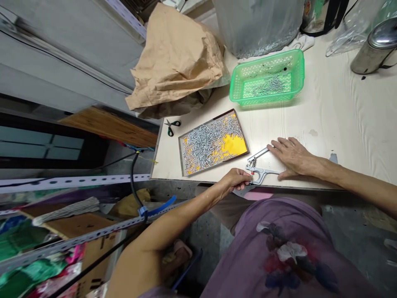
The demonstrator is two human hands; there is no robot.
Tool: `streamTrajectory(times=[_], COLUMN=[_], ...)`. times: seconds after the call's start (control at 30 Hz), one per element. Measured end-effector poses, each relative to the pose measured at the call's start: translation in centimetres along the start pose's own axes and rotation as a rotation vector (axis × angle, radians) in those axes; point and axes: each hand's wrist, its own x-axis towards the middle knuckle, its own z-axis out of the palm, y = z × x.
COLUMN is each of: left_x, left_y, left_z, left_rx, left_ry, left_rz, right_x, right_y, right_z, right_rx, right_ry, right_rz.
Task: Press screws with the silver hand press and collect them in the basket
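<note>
A metal hand press tool (263, 171) lies at the table's front edge, its two handles spread apart to the right. My left hand (237, 179) pinches at the tool's jaw end; what its fingertips hold is too small to make out. My right hand (291, 157) rests over the handle ends with its fingers spread, touching the upper handle. Left of the tool is a shallow tray (245, 136) with a yellow bottom and many small metal pins. Behind it, a green basket (297, 82) holds more of these pins.
Small scissors (170, 127) lie left of the tray. Crumpled brown paper (182, 62) and a large plastic bag (257, 25) stand behind. A metal jug (374, 49) is at the back right. A black cable (133, 178) hangs at the left.
</note>
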Motion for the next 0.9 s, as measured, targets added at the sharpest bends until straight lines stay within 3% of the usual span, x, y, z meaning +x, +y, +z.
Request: streamTrajectory(times=[0.43, 0.53, 0.6, 0.67, 0.73, 0.83, 0.9], left_x=[-0.2, -0.4, -0.7, -0.9, -0.7, 0.4, 1.4], left_y=[-0.1, -0.6, -1.1, -1.3, -1.2, -0.1, 0.8], left_z=[0.0, -0.5, -0.6, -0.3, 0.5, 2.0, 2.5], left_rx=[0.009, 0.103, 0.283, 0.505, 0.706, 0.943, 1.049], left_ry=[-0.011, 0.006, 0.142, 0.323, 0.413, 0.355, 0.288], left_rz=[0.006, 0.036, 0.208, 0.491, 0.769, 1.060, 1.160], right_x=[-1.2, -1.6, -1.8, -1.9, -2.0, -2.0, -2.2], right_y=[-2.2, -2.4, -2.5, -2.6, -2.7, -3.0, -3.1], right_z=[-1.6, -1.7, -1.5, -1.2, -0.9, -0.8, -0.8], right_rx=[-0.077, -0.050, -0.021, 0.007, 0.021, 0.015, 0.015], right_ry=[-0.076, -0.065, -0.033, 0.003, 0.035, 0.047, 0.045], right_rz=[0.024, 0.010, -0.001, -0.002, 0.003, 0.014, 0.027])
